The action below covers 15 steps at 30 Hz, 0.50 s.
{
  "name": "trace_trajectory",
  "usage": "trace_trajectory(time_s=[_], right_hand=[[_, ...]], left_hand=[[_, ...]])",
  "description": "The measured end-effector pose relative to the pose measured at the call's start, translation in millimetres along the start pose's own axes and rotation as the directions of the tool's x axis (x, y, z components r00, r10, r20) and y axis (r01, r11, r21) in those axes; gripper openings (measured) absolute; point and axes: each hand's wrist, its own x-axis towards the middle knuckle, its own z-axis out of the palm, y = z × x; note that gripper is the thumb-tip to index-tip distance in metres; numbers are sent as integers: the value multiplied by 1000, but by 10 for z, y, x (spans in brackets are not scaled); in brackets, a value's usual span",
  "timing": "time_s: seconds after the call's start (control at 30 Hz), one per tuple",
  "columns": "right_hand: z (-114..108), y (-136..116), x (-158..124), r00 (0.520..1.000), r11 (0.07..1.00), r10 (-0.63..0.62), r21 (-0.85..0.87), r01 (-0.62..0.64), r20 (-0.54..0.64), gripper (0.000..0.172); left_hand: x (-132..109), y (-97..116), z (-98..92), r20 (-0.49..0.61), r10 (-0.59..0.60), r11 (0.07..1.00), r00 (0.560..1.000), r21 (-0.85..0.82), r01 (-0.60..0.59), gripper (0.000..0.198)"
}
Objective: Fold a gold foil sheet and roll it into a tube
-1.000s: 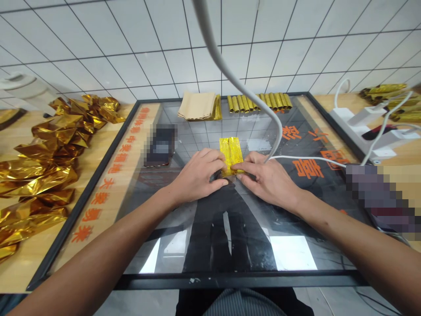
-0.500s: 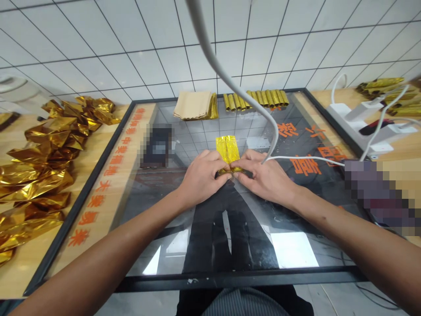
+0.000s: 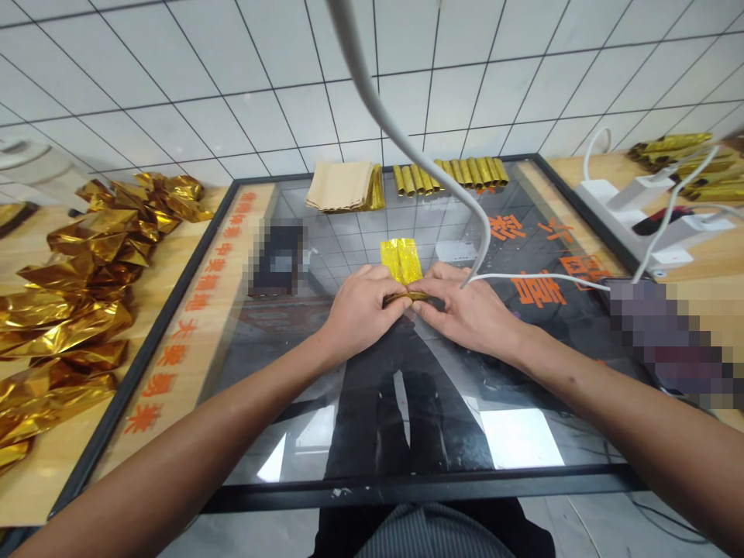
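Centre frame: left hand (image 3: 360, 310) and right hand (image 3: 465, 311) pinched narrow on the near edge of a glittery gold foil sheet (image 3: 401, 260), seemingly curled there, flat on reflective glass (image 3: 291, 372). Upper centre: smooth gold rolls (image 3: 465, 172).

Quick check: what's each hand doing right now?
Left hand: closed, pinching the near edge of the gold foil piece.
Right hand: closed, pinching the same edge.
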Motion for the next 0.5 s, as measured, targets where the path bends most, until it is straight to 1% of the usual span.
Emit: trace_trajectory(time_s=[0.17, 0.23, 0.37, 0.5], right_hand=[[27, 35, 24, 1000, 999, 19, 39, -19, -11, 20], [30, 47, 37, 999, 997, 25, 80, -23, -25, 18], [15, 42, 52, 995, 982, 80, 177, -69, -54, 10], [18, 41, 48, 995, 981, 83, 180, -70, -62, 23]], left_hand=[[50, -10, -8, 21, -44, 995, 999, -89, 46, 22], [58, -14, -6, 17, -51, 993, 999, -106, 53, 26], [63, -18, 10, 7, -46, 989, 999, -138, 46, 31], [71, 1, 11, 13, -47, 988, 999, -146, 48, 31]])
